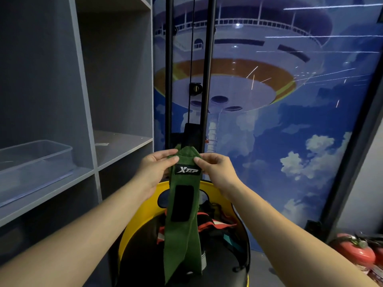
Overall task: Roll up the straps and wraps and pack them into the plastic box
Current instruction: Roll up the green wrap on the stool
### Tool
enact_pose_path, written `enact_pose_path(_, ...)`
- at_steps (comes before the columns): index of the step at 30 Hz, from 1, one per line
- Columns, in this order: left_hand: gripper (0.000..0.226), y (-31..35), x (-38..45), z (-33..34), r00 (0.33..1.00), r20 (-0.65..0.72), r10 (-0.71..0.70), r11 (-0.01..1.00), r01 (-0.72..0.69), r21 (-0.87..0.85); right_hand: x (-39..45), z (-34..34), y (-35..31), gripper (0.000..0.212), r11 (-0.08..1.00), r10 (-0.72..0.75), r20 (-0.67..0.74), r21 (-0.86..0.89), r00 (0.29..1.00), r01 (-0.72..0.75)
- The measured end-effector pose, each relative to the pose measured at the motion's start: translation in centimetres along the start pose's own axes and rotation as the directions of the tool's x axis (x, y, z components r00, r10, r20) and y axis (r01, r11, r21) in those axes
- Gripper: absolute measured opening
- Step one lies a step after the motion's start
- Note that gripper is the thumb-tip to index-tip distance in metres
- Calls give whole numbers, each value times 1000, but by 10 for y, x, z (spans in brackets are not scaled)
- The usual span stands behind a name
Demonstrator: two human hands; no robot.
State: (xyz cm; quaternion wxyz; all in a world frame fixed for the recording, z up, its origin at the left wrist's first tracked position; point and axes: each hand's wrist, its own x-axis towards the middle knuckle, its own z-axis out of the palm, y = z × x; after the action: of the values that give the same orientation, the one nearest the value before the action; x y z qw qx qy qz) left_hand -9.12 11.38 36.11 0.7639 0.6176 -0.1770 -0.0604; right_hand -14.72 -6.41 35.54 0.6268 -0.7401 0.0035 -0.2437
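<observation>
A: Background: big mural [279, 83] of a saucer-shaped tower in blue sky fills centre and right. Grey shelf unit [89, 112] takes the left half.

B: Box?

A: Clear plastic box [35, 160] sits on a shelf at the left edge, mid-height. No lid on it. Contents not readable through the glare.

B: Hands?

A: Both raised at frame centre. Left hand [154, 168] and right hand [217, 170] each pinch the top end of a green wrap [183, 235], thumbs on the front face, one either side of a black logo patch [188, 170]. The top edge is folded over between the fingers.

B: Rest of the wrap?

A: Hangs straight down to the bottom centre, unrolled. A black fastener strip [182, 203] sits below the logo.

B: Anything under it?

A: Yellow-rimmed bin [136, 222] at lower centre, with mixed straps [213, 224] inside, red, white and black. The wrap's tail hangs in front of it.

B: Other clutter?

A: Two black vertical poles [187, 69] stand in front of the mural. Red fire extinguisher [356, 249] at lower right.
</observation>
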Motion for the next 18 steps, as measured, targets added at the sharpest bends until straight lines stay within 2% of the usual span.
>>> enact_pose_path(3,23,2,4,-1,1000,12,21,999,-21,31,0,1,-2,13,1000,-8,-13,30,1000,9)
enact_pose_path(8,38,0,9,-1,998,-52,23,1000,-23,17,1,1,-3,15,997,-17,-9,73,1000,17)
enact_pose_path(13,24,1,7,1,1000,0,-1,1000,1,9,-2,2,-9,17,988,-15,-7,154,1000,16)
enact_pose_path(18,27,0,6,5,998,54,12,1000,-12,-1,-3,9,-10,16,980,-7,-28,200,1000,12)
